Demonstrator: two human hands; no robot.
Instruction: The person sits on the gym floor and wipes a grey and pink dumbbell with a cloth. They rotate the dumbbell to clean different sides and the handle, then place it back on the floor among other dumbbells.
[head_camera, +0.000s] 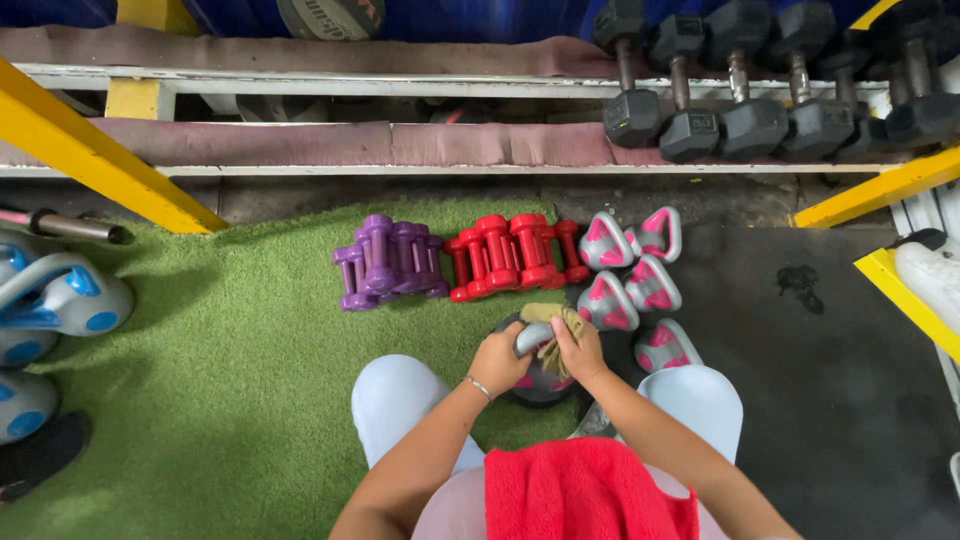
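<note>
Both hands meet over a grey kettlebell (540, 375) on the green turf (240, 350). Left hand (497, 360) grips its handle; right hand (580, 350) presses a tan cloth (556, 320) against it, close between the knees.

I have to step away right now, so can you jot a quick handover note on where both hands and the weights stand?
Left hand: gripping the handle of the grey-and-pink kettlebell on the floor between the knees.
Right hand: pressing a tan cloth onto that same handle.
Nearby: five more pink kettlebells sit ahead to the right, with red dumbbells and purple dumbbells lined up on the green turf.
Red towel lies on the lap.
Done: cannot tell which weights are wiped.
Left: this kettlebell is mid-wipe.
</note>
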